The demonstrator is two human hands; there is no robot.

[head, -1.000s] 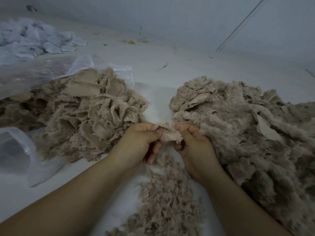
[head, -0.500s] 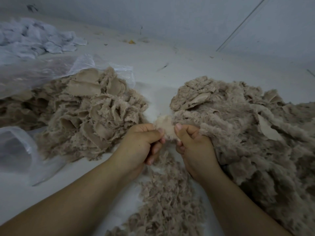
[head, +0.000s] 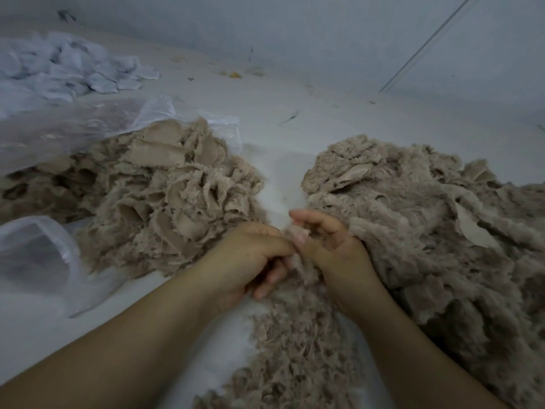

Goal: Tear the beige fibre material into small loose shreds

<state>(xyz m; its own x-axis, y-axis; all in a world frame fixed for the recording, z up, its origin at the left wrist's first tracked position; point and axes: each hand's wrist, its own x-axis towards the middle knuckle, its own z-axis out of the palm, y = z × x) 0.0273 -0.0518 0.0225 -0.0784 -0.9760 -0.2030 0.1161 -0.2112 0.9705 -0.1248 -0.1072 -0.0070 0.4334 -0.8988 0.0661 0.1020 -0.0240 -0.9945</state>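
My left hand (head: 250,261) and my right hand (head: 331,246) meet at the centre, just above the floor. Between them is a small beige fibre tuft (head: 298,237). My left hand pinches it with curled fingers. My right thumb holds it too, while the right index finger sticks out forward. A heap of small loose shreds (head: 298,349) lies right under the hands. To the left sits a pile of layered beige fibre pieces (head: 165,202). A big fluffy beige pile (head: 436,237) lies to the right, touching my right hand.
A clear plastic bag (head: 88,125) covers the back of the left pile, and another clear bag (head: 32,255) lies at the left edge. A pale blue-white fibre heap (head: 67,66) sits far left. The white floor (head: 280,172) runs to a wall behind.
The tuft that stood up between my thumbs now sits lower between the hands. My right index finger has lifted off it and points forward. Both hands shifted slightly.
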